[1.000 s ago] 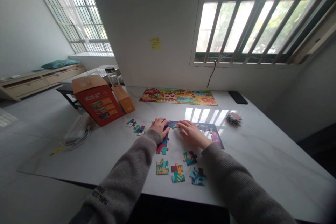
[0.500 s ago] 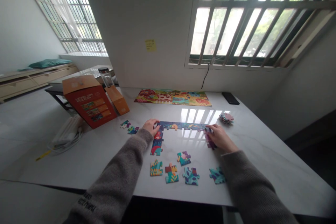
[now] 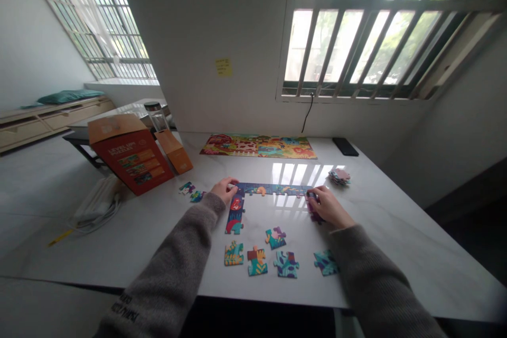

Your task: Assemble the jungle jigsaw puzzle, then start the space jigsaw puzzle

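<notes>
A partly joined jigsaw puzzle [image 3: 269,189] lies on the white table, a dark blue row with a column running toward me at each end. At its upper left corner, my left hand [image 3: 224,189] has its fingers bent against the edge. My right hand [image 3: 327,206] grips the upper right corner with curled fingers, covering part of the purple column. Nearer me are loose puzzle pieces: a leafy one [image 3: 233,253], a brown-and-yellow one [image 3: 257,261], a pink-and-teal one [image 3: 275,237], a spotted teal one [image 3: 285,264] and another teal one [image 3: 326,263] beside my right sleeve.
Two more pieces [image 3: 191,191] lie left of my left hand. A stack of pieces [image 3: 339,176] sits at the right. Behind are a finished puzzle strip [image 3: 257,146] and a black phone [image 3: 345,147]. A red puzzle box [image 3: 132,156] and an orange box [image 3: 175,153] stand at the left.
The view has shifted slightly. My right fingers are a little more curled at the corner; my left hand stays at the other one. The loose pieces lie as before.
</notes>
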A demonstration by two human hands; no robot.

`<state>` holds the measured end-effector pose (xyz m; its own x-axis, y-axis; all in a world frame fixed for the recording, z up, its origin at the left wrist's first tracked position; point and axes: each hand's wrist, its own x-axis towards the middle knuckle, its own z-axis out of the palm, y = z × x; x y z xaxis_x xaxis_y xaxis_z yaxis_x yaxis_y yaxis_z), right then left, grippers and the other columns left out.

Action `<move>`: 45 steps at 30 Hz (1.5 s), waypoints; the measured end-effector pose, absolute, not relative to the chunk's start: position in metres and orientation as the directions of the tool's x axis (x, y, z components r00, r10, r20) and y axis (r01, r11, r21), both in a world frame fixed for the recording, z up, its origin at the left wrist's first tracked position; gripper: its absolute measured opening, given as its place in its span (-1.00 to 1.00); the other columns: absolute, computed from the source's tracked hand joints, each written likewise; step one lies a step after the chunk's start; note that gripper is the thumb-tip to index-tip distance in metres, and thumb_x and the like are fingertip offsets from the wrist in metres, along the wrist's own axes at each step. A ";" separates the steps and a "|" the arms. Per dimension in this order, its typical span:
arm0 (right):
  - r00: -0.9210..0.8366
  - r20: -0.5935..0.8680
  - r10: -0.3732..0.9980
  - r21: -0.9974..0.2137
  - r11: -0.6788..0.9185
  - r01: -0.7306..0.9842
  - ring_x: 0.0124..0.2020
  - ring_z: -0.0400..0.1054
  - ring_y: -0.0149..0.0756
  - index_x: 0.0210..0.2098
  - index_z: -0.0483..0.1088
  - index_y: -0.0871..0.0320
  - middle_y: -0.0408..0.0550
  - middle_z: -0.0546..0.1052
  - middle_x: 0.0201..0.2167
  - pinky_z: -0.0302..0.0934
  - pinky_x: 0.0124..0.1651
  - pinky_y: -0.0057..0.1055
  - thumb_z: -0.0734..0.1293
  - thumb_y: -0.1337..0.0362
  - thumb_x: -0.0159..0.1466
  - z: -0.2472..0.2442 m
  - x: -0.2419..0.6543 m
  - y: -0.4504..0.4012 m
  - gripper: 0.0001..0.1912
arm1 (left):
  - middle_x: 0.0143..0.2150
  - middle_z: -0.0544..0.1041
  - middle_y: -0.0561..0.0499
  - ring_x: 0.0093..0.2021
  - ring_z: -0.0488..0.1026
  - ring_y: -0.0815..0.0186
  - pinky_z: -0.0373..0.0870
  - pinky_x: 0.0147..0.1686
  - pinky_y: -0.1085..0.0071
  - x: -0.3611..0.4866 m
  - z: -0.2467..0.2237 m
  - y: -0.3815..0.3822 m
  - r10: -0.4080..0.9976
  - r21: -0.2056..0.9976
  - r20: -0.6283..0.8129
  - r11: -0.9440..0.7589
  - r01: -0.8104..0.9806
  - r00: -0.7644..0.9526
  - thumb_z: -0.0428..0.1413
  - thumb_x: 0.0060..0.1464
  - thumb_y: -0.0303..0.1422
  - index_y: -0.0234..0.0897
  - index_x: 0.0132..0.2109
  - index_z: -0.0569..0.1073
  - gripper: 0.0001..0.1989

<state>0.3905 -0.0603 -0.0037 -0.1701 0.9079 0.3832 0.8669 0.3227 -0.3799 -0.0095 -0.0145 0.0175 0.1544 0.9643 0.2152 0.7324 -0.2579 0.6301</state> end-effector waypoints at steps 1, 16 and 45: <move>-0.165 0.390 0.906 -0.376 0.320 0.870 -0.17 0.42 -0.15 -0.07 0.51 0.18 0.10 0.47 -0.16 0.34 -0.01 -0.24 0.25 0.23 0.30 -0.004 0.390 -0.061 -0.71 | -0.11 0.61 -0.03 -0.33 0.51 0.33 0.49 -0.20 0.41 -0.011 0.020 -0.015 0.961 0.629 0.230 -0.267 0.730 0.153 0.09 0.08 -0.35 -0.24 -0.07 0.53 -0.74; -0.232 0.485 0.843 -0.212 0.370 0.904 -0.02 0.33 0.03 0.07 0.45 0.13 0.18 0.42 0.00 0.26 0.05 -0.05 0.22 0.19 0.34 0.001 0.366 -0.064 -0.63 | -0.14 0.59 -0.07 -0.11 0.48 0.15 0.39 0.03 0.20 -0.126 0.030 -0.053 0.928 0.368 0.362 -0.227 0.902 0.086 0.10 0.06 -0.35 -0.23 -0.09 0.54 -0.74; -0.338 0.489 0.804 -0.541 0.584 0.605 -0.22 0.39 -0.17 -0.02 0.44 0.10 0.01 0.52 -0.24 0.29 -0.09 -0.20 0.20 0.27 0.38 0.051 0.305 -0.091 -0.74 | -0.19 0.49 -0.04 -0.42 0.51 0.33 0.50 -0.36 0.34 -0.071 0.034 -0.068 0.948 0.901 0.232 -0.293 0.320 0.216 0.29 0.03 -0.25 -0.25 0.13 0.29 -0.44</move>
<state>0.3050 -0.0914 0.0507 -0.3382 0.8042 0.4887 0.6053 0.5835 -0.5413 -0.0706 -0.0675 0.0335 0.2162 0.9484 0.2319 0.3197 -0.2932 0.9010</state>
